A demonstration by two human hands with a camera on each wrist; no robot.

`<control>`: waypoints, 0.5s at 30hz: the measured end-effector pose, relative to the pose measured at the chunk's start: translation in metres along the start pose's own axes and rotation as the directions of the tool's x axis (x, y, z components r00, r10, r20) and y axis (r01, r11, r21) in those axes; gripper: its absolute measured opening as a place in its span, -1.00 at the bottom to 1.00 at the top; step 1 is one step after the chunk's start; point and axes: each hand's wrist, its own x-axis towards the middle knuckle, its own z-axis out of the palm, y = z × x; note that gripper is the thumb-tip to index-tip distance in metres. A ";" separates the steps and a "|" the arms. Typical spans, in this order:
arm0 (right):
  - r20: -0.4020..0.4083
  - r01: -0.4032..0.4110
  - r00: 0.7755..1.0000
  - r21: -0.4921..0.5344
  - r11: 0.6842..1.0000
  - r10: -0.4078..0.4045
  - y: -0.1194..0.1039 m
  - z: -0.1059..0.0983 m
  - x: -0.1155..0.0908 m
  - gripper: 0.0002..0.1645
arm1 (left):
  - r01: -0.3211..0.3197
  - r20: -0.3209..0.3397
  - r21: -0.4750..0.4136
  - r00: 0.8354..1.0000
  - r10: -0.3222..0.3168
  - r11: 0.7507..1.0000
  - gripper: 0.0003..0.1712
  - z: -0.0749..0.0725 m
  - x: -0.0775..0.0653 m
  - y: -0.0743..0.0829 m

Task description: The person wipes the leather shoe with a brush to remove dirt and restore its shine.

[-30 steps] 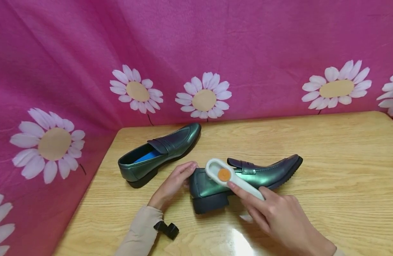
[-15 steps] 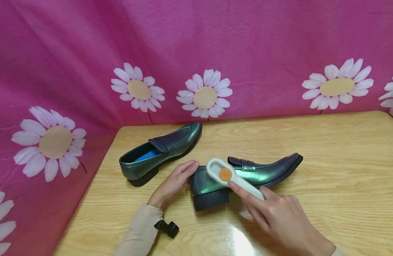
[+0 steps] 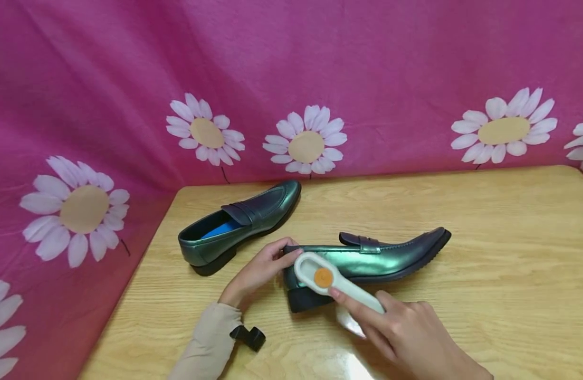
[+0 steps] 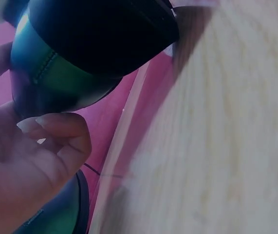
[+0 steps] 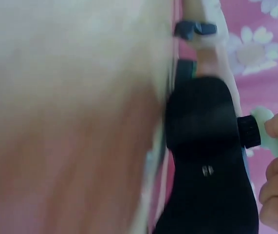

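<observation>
A dark green, glossy loafer (image 3: 386, 263) is held tilted onto its side above the table, toe to the right. My left hand (image 3: 258, 269) grips it by the back of the heel, thumb and fingers around the upper edge. My right hand (image 3: 410, 332) holds a pale green shoe brush (image 3: 355, 293) with an orange round button, index finger stretched along its handle. The brush head lies against the side of the shoe near the heel. Dark bristles (image 5: 249, 131) touch the shoe in the right wrist view, where the black sole (image 5: 202, 156) faces the camera.
The matching loafer (image 3: 267, 208), with a blue insole, stands upright at the back left of the wooden table (image 3: 509, 211). A pink cloth (image 3: 391, 63) with white daisies hangs behind and to the left. A black strap (image 3: 248, 338) is on the left sleeve.
The brush and right hand have moved down and left, toward the shoe's heel. The left thumb has shifted slightly lower on the heel. The other loafer stays put.
</observation>
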 end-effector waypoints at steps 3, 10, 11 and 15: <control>-0.058 -0.066 0.996 -0.041 0.997 0.064 0.010 -0.008 -0.001 -0.39 | 0.008 0.013 -0.009 1.000 -0.008 1.000 -0.76 0.001 0.000 -0.001; -0.016 -0.028 0.999 0.028 0.999 0.029 0.010 -0.007 -0.011 -0.45 | 0.020 0.017 -0.006 1.000 -0.020 1.000 -0.73 0.002 0.000 0.000; 0.025 -0.012 1.000 0.047 0.999 0.011 0.007 -0.005 -0.013 -0.48 | 0.019 0.011 -0.002 1.000 -0.019 1.000 -0.74 0.002 0.000 0.000; 0.119 -0.032 0.993 0.079 0.996 0.022 0.000 -0.005 -0.015 -0.39 | 0.014 -0.006 -0.001 1.000 -0.014 1.000 -0.72 0.002 0.001 0.000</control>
